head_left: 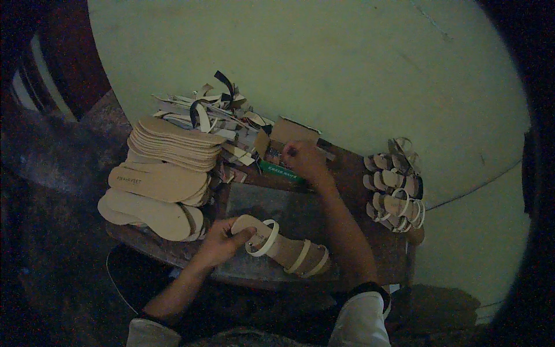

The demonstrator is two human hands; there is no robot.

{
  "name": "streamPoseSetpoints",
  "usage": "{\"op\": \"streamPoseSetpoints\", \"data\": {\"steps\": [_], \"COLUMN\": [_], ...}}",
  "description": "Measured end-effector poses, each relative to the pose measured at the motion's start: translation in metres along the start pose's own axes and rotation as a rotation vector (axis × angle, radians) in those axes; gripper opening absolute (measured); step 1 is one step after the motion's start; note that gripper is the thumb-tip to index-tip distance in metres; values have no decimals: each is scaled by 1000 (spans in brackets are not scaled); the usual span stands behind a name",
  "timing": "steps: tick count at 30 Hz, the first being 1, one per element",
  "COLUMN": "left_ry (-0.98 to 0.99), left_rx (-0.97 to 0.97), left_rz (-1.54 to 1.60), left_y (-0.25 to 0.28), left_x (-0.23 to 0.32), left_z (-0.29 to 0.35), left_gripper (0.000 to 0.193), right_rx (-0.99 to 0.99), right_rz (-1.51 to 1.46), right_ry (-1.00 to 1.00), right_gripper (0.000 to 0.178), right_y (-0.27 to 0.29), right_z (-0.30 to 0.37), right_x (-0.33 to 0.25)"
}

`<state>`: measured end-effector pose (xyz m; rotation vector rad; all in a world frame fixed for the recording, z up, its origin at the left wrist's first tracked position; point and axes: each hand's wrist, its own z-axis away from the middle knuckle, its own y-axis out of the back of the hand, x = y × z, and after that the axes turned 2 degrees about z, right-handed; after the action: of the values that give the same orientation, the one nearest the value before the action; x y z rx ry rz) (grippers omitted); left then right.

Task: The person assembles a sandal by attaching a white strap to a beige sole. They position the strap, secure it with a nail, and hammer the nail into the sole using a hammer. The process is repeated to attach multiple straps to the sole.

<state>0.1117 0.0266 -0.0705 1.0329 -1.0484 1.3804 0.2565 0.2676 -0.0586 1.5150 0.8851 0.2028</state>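
My left hand [224, 242] grips a tan sandal [284, 250] by its heel end, thumb on top. Pale straps arch over the sandal: a loop near the heel and two bands toward the toe. It lies over a dark grey slab [272, 209] at the front of the table. Farther off, my right hand [302, 159] reaches into a small open cardboard box [295, 132] with a green front edge, its fingers bent together among small dark bits. What those fingers hold, if anything, is too small to make out.
Stacks of tan insoles [159, 179] rise at the left of the table. Behind them is a heap of strap scraps [202, 113]. Several strapped sandals [396, 194] stand in rows at the right edge. A pale green wall [347, 69] closes the back.
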Motion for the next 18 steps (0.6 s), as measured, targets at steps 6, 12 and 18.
{"op": "streamPoseSetpoints", "data": {"steps": [6, 12, 18], "left_ry": [31, 27, 41], "left_rx": [52, 69, 58], "left_rz": [-33, -75, -68], "left_y": [-6, -4, -7], "left_x": [9, 13, 14], "left_z": [3, 5, 4], "left_gripper": [27, 25, 24], "right_rx": [14, -117, -35], "right_rz": [-608, -1580, -1564], "right_ry": [-73, -43, -14], "right_gripper": [9, 15, 16], "right_y": [6, 17, 29], "right_z": [9, 34, 46], "right_x": [16, 12, 11]}}
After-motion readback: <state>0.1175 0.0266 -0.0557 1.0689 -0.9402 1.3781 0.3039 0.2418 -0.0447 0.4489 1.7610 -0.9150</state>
